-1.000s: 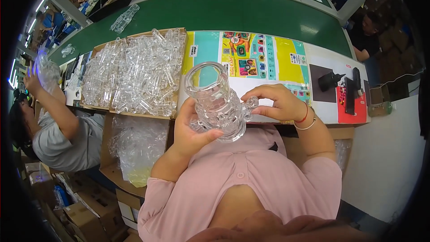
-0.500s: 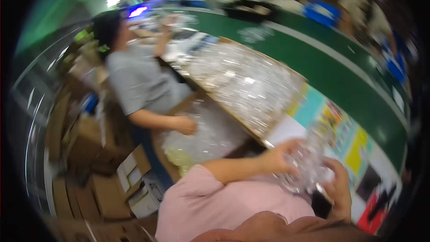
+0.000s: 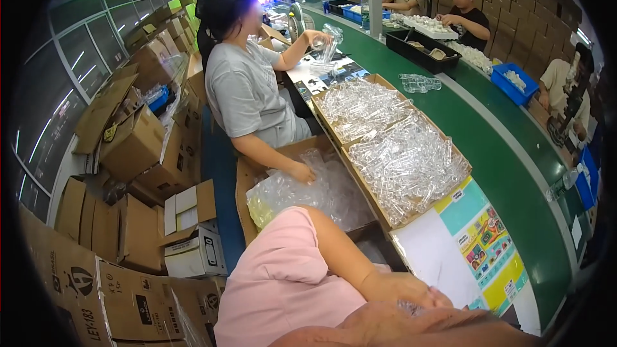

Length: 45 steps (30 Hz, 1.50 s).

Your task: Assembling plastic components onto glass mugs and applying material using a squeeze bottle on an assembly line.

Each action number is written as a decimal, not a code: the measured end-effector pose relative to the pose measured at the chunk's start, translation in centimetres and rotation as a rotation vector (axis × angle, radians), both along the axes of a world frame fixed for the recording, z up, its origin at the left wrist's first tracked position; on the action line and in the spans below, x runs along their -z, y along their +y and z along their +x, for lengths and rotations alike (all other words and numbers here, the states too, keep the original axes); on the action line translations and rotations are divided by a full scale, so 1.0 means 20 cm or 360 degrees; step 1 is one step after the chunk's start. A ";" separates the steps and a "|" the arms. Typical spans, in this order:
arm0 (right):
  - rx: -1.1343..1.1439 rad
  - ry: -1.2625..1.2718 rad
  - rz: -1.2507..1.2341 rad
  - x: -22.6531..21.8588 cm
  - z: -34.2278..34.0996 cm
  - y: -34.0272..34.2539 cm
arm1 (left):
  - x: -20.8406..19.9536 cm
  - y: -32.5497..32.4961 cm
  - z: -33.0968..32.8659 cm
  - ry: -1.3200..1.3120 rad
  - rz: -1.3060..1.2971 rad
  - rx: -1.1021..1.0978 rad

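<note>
With left hand (image 3: pixel 395 288) low by the near edge of the counter (image 3: pixel 475 136), appeared to touch clear plastic (image 3: pixel 409 309), too covered to tell whether spread or pinching, and probably called for light, steady pressure and a clearer view.

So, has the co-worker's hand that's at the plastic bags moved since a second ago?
Yes, into the open carton: a second ago no hand showed over it; now the co-worker's hand is at the plastic bags.

Pieces (image 3: pixel 408 164) in trays (image 3: pixel 369 191); carton (image 3: pixel 242 186) with bags (image 3: pixel 302 191) left, belt (image 3: pixel 464 122) right
</note>
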State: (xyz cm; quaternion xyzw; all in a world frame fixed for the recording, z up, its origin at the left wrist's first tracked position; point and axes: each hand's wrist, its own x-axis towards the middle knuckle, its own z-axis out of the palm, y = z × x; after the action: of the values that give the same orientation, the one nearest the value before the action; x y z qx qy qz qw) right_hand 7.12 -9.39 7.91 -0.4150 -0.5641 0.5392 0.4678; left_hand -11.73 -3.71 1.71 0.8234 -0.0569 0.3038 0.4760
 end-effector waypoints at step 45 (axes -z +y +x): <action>0.0915 -0.1803 0.0427 0.64 0.48 -0.33 | -0.17 1.40 1.32 0.0877 -0.0688 -0.1115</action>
State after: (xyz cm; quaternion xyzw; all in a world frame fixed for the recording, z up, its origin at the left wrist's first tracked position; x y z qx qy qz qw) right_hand 16.66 -16.07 -4.89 -0.7076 -0.6523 0.0149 0.2711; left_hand 14.75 24.30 5.21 0.7251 0.4155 0.2215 0.5026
